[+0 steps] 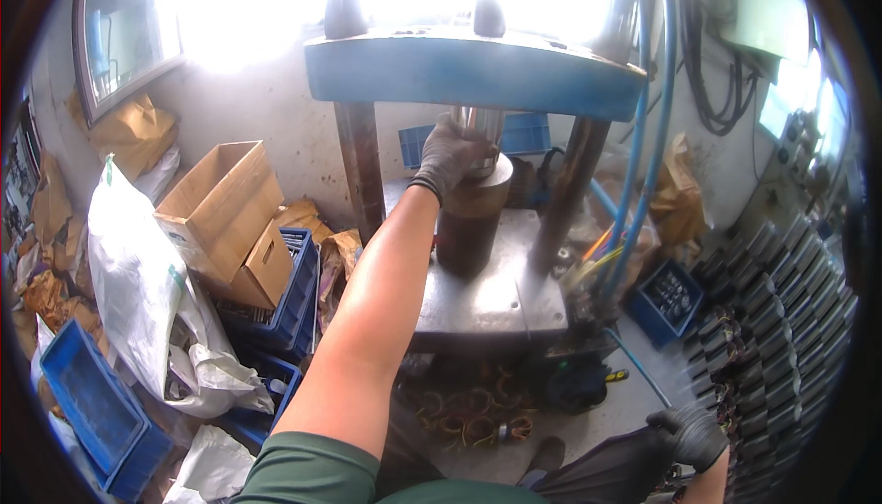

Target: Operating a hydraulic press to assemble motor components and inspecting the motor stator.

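My left hand (pixel 450 152), in a dark grey glove, is wrapped round a shiny metal cylinder (pixel 484 124) under the blue crossbeam (pixel 469 79) of a press. Below it, a dark, thick round block (pixel 470 228) with a pale top stands upright on the press's metal bed plate (pixel 487 306). The fingers hide part of the shiny cylinder. At the lower right, my right hand (pixel 694 437), also gloved, is closed round the end of a thin blue lever rod (pixel 638 366) that slants up toward the press base.
Steel posts (pixel 571 192) and blue hoses (pixel 654 127) flank the bed. Stacked metal cylinders (pixel 781 320) fill the right side, beside a blue bin (pixel 666 304) of small parts. On the left are a cardboard box (pixel 220 219), white sacks (pixel 138 293) and blue crates (pixel 101 403). Wired rings (pixel 469 417) lie below.
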The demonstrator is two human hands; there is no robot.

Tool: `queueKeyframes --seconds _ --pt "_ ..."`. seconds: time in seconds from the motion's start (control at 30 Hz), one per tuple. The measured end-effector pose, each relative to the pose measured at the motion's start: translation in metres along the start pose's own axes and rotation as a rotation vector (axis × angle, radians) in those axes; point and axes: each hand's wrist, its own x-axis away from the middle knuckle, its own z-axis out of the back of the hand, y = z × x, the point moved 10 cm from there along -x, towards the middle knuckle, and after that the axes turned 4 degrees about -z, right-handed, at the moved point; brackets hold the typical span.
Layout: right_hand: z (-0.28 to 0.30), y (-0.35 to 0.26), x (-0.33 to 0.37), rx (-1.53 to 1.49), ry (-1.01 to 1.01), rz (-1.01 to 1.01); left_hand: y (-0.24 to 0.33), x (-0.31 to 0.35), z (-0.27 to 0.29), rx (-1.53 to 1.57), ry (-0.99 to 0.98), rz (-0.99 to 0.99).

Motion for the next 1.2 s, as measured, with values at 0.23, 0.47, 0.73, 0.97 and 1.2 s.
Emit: queueKeyframes --seconds 0.23,0.47,0.73,0.97,1.2 --pt "-0.01 0.013 -0.002 -0.114 -0.124 -0.127 0.012 0.006 0.002 -0.01 0.002 -0.043" --pt "-0.005 0.013 -0.003 -0.162 -0.1 -0.145 0.008 0.003 0.003 -0.037 0.004 -0.018" --pt "-0.007 0.018 -0.006 -0.352 -0.133 -0.269 0.009 0.004 0.004 -0.016 0.027 -0.052" --pt "0.031 -0.022 -0.011 0.042 0.249 0.09 0.005 -0.002 0.002 -0.105 0.039 -0.06" --pt "0.143 -0.031 -0.086 -0.112 0.938 0.217 0.008 -0.006 0.002 -0.282 0.094 -0.053"
